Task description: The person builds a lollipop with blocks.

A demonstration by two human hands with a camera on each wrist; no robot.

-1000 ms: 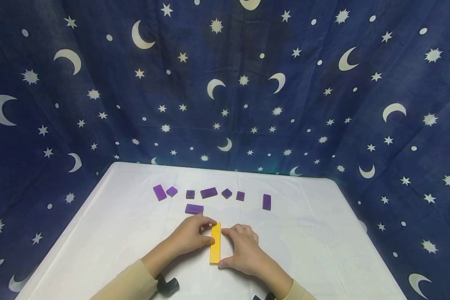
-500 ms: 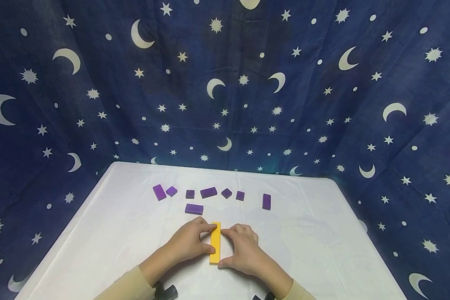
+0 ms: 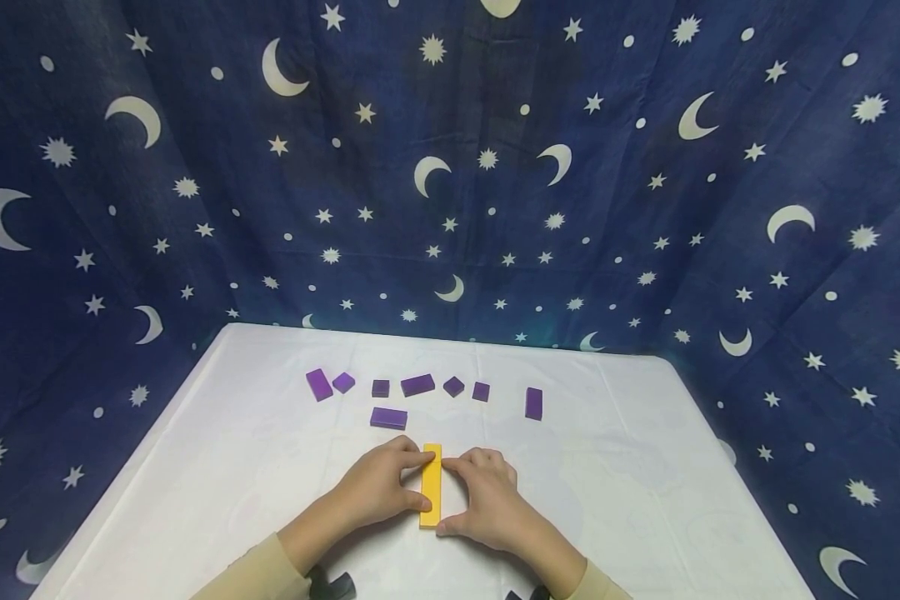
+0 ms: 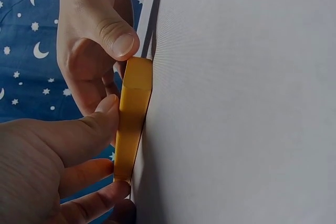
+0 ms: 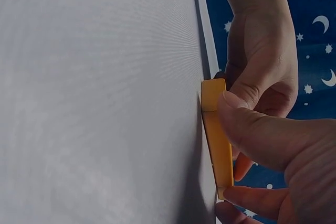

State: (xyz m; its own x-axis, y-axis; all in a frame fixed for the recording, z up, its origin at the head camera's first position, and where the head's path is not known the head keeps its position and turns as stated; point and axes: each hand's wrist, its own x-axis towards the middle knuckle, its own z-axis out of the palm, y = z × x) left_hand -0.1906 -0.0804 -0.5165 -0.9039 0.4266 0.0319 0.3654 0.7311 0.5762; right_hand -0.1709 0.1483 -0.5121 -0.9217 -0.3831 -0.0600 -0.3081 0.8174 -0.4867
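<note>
In the head view a narrow strip of yellow blocks (image 3: 431,483) lies on the white table, pointing away from me. A seam near its far end marks off a short block from a longer one. My left hand (image 3: 378,483) holds the strip from the left, index fingertip on the far block and thumb on the longer one. From the right, my right hand (image 3: 487,500) spans it, thumb at the near corner and index finger by the seam. The right wrist view shows the yellow strip (image 5: 218,145) low against the cloth, with both thumbs close together on it.
Beyond the hands, several purple blocks lie scattered in a loose row, among them an oblong one (image 3: 417,385) and a small square one (image 3: 481,392). Another purple oblong (image 3: 388,418) sits nearer. A dark blue star-and-moon curtain (image 3: 450,208) surrounds the white table (image 3: 630,467).
My left thumb has slid toward me along the yellow strip, and its index finger has straightened onto the far block. The right hand and purple blocks stay put.
</note>
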